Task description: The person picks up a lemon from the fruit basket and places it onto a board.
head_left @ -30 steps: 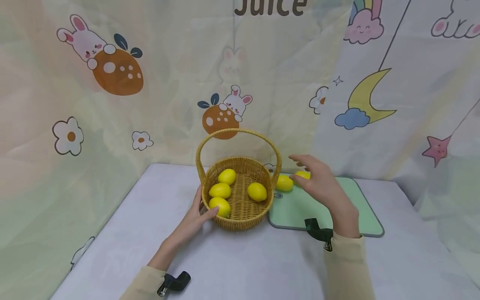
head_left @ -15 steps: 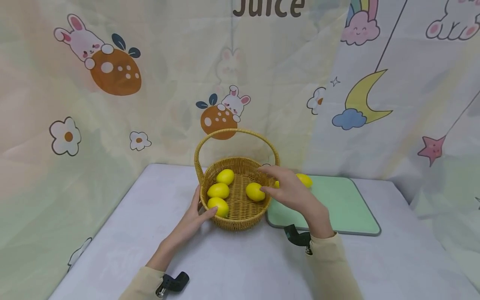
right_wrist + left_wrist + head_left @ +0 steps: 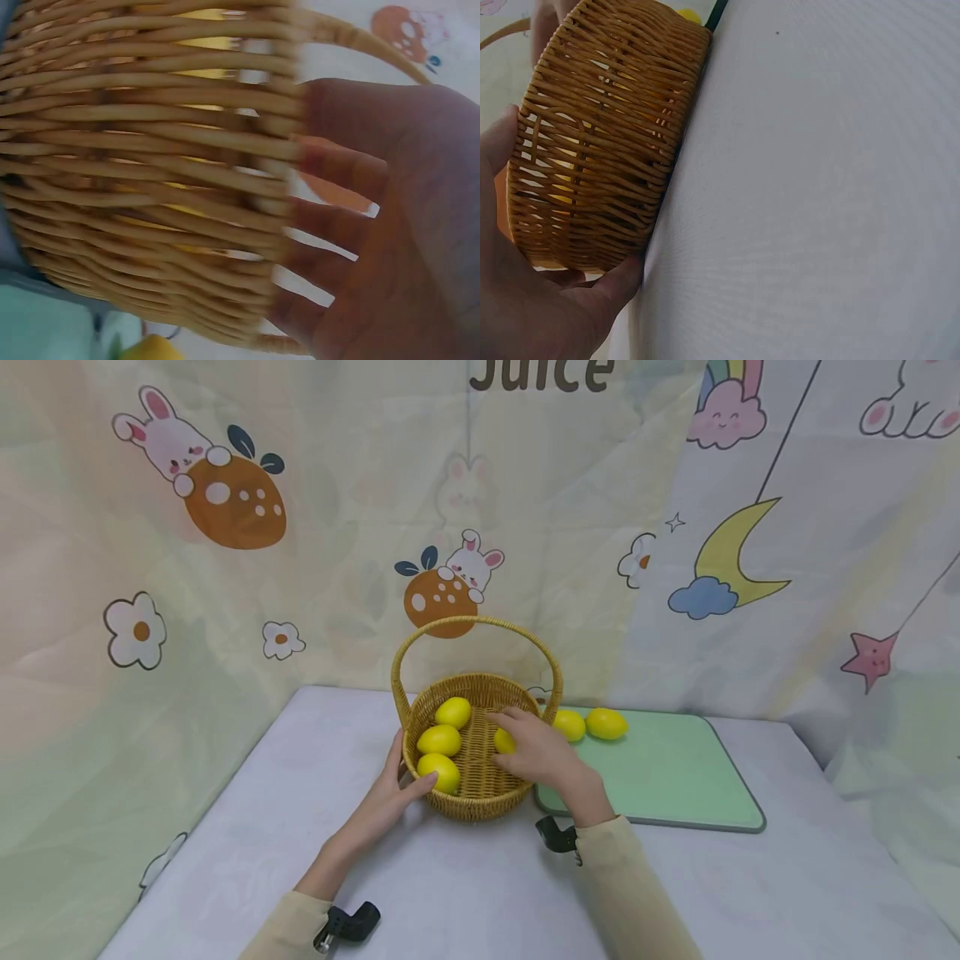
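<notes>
My left hand (image 3: 388,793) grips the left side of a wicker basket (image 3: 480,808), its thumb over the rim and fingers outside; the left wrist view shows this hand (image 3: 547,300) against the woven wall. Inside, at the left, lie three yellow lemons (image 3: 439,742). Another lemon (image 3: 503,741) sits at the right inside, partly covered by my right hand (image 3: 542,752), which reaches over the right rim with fingers and thumb spread around it. In the right wrist view the fingertips of this hand (image 3: 375,195) vanish behind the basket wall, so contact with the lemon cannot be seen.
A green cutting board (image 3: 675,777) lies right of the basket, with two lemons (image 3: 607,723) on its back left part. The basket's tall handle (image 3: 480,620) arches above. A printed cloth (image 3: 337,527) hangs behind the white table (image 3: 465,893).
My right hand has moved left from above the cutting board, over the basket rim, down to the lemon inside at the right. The left hand and basket have stayed put.
</notes>
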Demonstrator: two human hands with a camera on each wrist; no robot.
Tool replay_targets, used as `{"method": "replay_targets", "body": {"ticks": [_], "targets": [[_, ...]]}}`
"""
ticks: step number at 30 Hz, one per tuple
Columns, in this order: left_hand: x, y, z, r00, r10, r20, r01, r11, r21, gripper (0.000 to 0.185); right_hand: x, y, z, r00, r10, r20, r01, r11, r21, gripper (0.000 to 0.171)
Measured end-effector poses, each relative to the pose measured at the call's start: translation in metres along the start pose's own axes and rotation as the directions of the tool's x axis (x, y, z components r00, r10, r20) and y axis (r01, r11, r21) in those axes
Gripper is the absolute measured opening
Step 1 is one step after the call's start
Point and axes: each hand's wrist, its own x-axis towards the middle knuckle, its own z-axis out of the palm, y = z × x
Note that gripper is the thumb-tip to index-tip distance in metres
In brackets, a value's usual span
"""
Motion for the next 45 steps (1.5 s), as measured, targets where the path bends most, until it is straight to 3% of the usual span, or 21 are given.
{"method": "replay_targets", "body": {"ticks": [12,25,33,37,45], "targets": [[0.002,0.001,0.001,1.000,0.005,-0.002,-0.005,1.000,-0.007,0.095,0.008,0.004,0.025,0.999,0.031,-0.030,-0.035,0.989,-0.145,0.056],[0.000,0.001,-0.001,1.000,-0.005,-0.005,0.005,1.000,0.004,0.094,0.011,-0.001,0.030,0.999,-0.007,-0.050,-0.001,0.989,-0.146,0.023],[0.002,0.003,0.000,1.000,0.001,0.000,-0.001,1.000,0.003,0.095,0.008,-0.002,0.027,0.999,0.050,0.022,-0.046,0.988,-0.145,0.053],[0.004,0.004,0.000,1.000,0.007,0.002,-0.007,1.000,0.005,0.094,0.007,-0.004,0.024,0.998,0.053,0.041,-0.045,0.983,-0.176,0.053],[0.003,0.003,-0.001,1.000,-0.006,0.004,0.006,1.000,0.009,0.094,0.005,-0.003,0.023,0.998,0.005,0.059,0.003,0.991,-0.132,0.049]]}}
